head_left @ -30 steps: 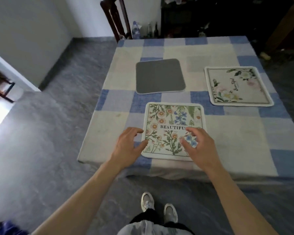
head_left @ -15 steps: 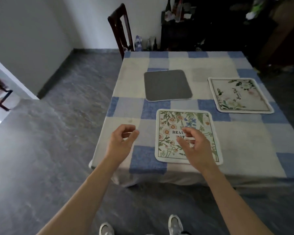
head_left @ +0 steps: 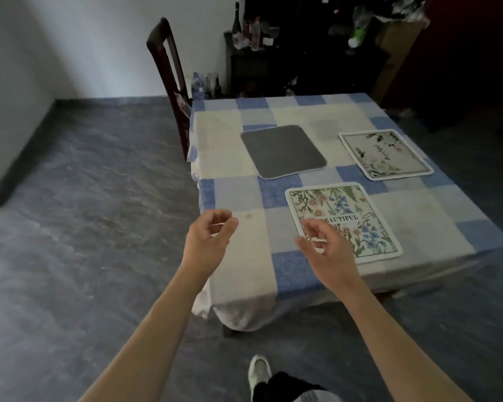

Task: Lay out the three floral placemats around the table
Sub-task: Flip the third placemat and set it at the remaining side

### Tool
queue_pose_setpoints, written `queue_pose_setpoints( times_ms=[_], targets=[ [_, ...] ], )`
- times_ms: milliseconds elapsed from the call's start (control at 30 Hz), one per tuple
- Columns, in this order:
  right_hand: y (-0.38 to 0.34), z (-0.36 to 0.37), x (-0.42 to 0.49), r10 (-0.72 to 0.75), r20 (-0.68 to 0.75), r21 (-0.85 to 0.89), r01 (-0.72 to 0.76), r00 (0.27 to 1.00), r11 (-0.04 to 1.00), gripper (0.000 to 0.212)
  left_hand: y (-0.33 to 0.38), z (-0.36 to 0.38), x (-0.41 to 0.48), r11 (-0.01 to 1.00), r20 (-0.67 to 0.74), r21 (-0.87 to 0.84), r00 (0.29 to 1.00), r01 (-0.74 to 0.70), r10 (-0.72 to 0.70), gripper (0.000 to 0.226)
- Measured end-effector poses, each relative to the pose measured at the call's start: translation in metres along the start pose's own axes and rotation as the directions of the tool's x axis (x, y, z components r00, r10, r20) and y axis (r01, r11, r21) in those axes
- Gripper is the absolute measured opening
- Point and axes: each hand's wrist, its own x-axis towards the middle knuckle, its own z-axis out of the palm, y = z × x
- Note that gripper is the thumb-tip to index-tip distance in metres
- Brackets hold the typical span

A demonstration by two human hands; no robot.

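Note:
A floral placemat printed "BEAUTIFUL" (head_left: 349, 210) lies flat near the table's front edge. A second floral placemat (head_left: 385, 153) lies at the right side. A third mat (head_left: 283, 150) lies in the middle with its grey side up. My left hand (head_left: 208, 239) hovers over the table's front left part, fingers loosely curled, holding nothing. My right hand (head_left: 328, 250) hovers above the near left corner of the "BEAUTIFUL" placemat, fingers loosely curled, empty, hiding part of it.
The table (head_left: 238, 256) wears a blue and cream checked cloth. A dark wooden chair (head_left: 169, 71) stands at its far left corner. Bottles (head_left: 204, 84) stand on the floor behind, and a dark cabinet (head_left: 273, 65) with clutter lines the back wall. Grey floor spreads to the left.
Both hands have lifted off the "BEAUTIFUL" placemat and drawn back with fingers curling loosely. My view has shifted left, so the table now sits to the right.

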Motion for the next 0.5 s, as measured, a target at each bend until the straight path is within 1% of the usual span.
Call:
queue_pose_setpoints(
  times_ms=[67,167,233,300,367,433,500],
  targets=[
    [-0.008,0.007,0.011,0.001,-0.005,-0.009,-0.001,1.000,1.000,0.035,0.005,-0.005,0.013,1.000,0.019,-0.009,1.000,-0.009,0.009,0.016],
    [-0.020,0.017,0.034,-0.018,-0.033,0.025,0.019,0.999,1.000,0.032,0.012,-0.011,0.036,1.000,0.032,-0.012,0.999,-0.012,0.012,0.016],
    [-0.026,0.023,0.050,-0.014,-0.096,0.089,0.022,0.995,0.996,0.029,0.016,-0.016,0.051,1.000,0.050,0.021,0.999,-0.011,0.010,0.017],
    [-0.032,0.030,0.065,0.003,-0.170,0.165,0.025,0.985,0.986,0.027,0.021,-0.021,0.068,0.995,0.066,0.096,0.997,-0.034,0.028,0.025],
    [-0.037,0.039,0.076,0.023,-0.210,0.208,0.021,0.977,0.978,0.025,0.028,-0.027,0.085,0.992,0.056,0.112,0.997,-0.057,0.051,0.032],
    [-0.041,0.047,0.085,0.059,-0.205,0.235,-0.009,0.977,0.972,0.025,0.032,-0.031,0.100,0.994,0.049,0.096,0.997,-0.057,0.052,0.034],
    [-0.043,0.055,0.091,0.090,-0.188,0.246,-0.042,0.978,0.968,0.027,0.033,-0.037,0.112,0.996,0.071,0.072,0.996,-0.052,0.046,0.033]
  ],
)
